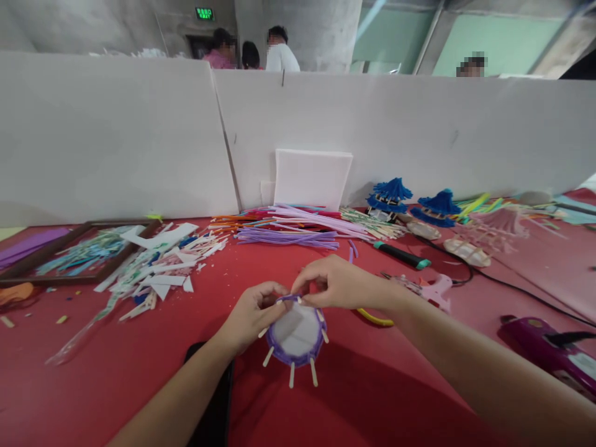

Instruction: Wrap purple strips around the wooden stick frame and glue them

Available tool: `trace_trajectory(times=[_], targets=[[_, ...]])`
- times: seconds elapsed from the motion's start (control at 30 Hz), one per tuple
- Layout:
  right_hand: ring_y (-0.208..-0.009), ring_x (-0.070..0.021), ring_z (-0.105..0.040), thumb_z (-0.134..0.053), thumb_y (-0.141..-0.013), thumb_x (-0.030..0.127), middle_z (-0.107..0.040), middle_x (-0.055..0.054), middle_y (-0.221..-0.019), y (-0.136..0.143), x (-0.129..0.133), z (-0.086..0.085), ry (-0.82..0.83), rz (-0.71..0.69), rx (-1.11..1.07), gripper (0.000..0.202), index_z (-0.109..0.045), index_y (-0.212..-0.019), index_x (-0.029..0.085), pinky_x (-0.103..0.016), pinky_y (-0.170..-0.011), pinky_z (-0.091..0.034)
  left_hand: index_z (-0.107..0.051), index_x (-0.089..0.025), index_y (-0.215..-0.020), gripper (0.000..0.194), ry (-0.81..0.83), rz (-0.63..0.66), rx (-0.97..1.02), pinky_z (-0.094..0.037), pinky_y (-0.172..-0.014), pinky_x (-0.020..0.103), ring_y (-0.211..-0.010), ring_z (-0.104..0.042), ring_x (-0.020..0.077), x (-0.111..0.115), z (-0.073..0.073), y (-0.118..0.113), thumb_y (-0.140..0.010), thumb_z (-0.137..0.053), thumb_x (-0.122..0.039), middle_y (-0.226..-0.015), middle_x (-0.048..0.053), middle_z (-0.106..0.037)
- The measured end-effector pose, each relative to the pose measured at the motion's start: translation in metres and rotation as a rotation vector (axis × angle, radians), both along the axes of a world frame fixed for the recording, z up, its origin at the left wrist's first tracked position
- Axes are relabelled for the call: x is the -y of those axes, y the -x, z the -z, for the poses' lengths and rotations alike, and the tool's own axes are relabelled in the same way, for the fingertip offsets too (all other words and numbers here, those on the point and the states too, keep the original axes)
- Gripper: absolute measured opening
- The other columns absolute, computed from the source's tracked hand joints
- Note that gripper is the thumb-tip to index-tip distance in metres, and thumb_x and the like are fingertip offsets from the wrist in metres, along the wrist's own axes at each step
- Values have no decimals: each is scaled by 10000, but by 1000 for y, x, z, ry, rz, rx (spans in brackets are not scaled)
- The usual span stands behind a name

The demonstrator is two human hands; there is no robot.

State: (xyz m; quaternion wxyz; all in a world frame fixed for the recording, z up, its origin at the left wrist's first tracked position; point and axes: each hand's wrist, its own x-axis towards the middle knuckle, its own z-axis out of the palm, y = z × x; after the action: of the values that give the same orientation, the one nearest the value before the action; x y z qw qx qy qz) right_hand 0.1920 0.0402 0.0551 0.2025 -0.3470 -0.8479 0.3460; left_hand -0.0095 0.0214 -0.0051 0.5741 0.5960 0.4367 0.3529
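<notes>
Between my two hands is a round white disc (294, 335) edged with purple pipe cleaner (293, 360), with several short wooden sticks (292, 375) poking out around its rim. My left hand (257, 313) grips the disc's upper left edge between thumb and fingers. At the top edge, my right hand (326, 282) pinches the purple pipe cleaner, its fingertips close to those of the left. The tips partly cover the far rim. Behind the hands lies a bundle of purple pipe cleaners (288, 238).
A pink glue gun (435, 292), a black-and-green cutter (401, 254) and a magenta tool (549, 351) lie to the right. Blue-roofed models (391, 197) stand behind them. Paper scraps (162, 279) and a brown frame (74, 279) are left. A white partition (395, 124) rises behind; people are beyond.
</notes>
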Motion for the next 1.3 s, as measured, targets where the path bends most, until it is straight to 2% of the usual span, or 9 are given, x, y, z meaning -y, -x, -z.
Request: trace_trajectory(times=[0.1, 0.2, 0.3, 0.4, 0.6, 0.83, 0.97, 1.1, 1.3], targets=[[-619, -92, -572, -611, -748, 150, -693, -5, -755, -2, 5, 5, 96, 33, -32, 185, -716, -899, 165, -173, -548, -399, -603, -156, -784, 238, 75, 12, 24, -381, -482, 180, -523, -551, 87, 1, -4, -2, -687, -703, -349, -643, -18, -637], [-581, -82, -551, -618, -758, 178, -695, -16, -759, -3, 8, 14, 131, 81, -94, 195, -710, -928, 153, -170, -519, -391, -629, -142, -815, 283, 116, 20, 45, -407, -517, 199, -564, -582, 106, 1, -5, -2, -659, -728, -356, -699, 20, -673], [-593, -88, -559, -628, -752, 193, -698, -31, -789, -3, 8, 23, 158, 101, -137, 218, -703, -952, 149, -177, -529, -405, -620, -155, -836, 316, 177, 22, 67, -391, -511, 192, -542, -570, 95, 1, -6, -2, -643, -744, -371, -677, 6, -671], [-652, -108, -587, -638, -740, 190, -696, -42, -793, -4, 8, 28, 182, 80, -162, 193, -706, -910, 129, -192, -579, -434, -590, -161, -822, 321, 203, 9, 67, -334, -463, 171, -493, -522, 73, 0, -5, -1, -644, -750, -375, -637, -17, -635], [-681, -126, -598, -687, -730, 293, -697, -46, -801, -7, 8, 32, 278, -4, -212, 242, -715, -906, 129, -224, -640, -462, -553, -150, -742, 317, 242, 101, 103, -247, -418, 151, -419, -410, 35, -2, 1, 4, -645, -763, -368, -515, -57, -552], [-543, -82, -513, -682, -718, 285, -645, -11, -680, -7, 11, 37, 375, 15, -277, 207, -709, -849, 128, -188, -502, -396, -585, -139, -734, 360, 294, 112, 102, -310, -458, 167, -474, -483, 53, -4, 0, 4, -557, -827, -337, -576, -35, -607], [-493, -62, -450, -699, -684, 271, -603, 7, -622, -6, 13, 42, 355, 79, -322, 178, -690, -782, 123, -183, -466, -350, -633, -139, -746, 320, 325, 84, 138, -369, -524, 182, -539, -535, 68, -3, -5, 3, -553, -837, -292, -637, -19, -644], [-487, -69, -459, -690, -678, 267, -597, 8, -613, -9, 13, 48, 346, 188, -428, 147, -653, -745, 141, -193, -468, -363, -695, -154, -845, 289, 372, 61, 290, -420, -599, 195, -648, -584, 95, 0, -11, 2, -617, -802, -296, -776, 13, -683], [-431, -73, -410, -667, -710, 317, -553, 21, -532, -5, 17, 65, 97, 425, -575, 169, -637, -754, 156, -196, -406, -320, -713, -171, -895, 240, 464, -107, 462, -467, -572, 209, -687, -610, 131, 1, -15, -2, -711, -711, -326, -817, 31, -697]])
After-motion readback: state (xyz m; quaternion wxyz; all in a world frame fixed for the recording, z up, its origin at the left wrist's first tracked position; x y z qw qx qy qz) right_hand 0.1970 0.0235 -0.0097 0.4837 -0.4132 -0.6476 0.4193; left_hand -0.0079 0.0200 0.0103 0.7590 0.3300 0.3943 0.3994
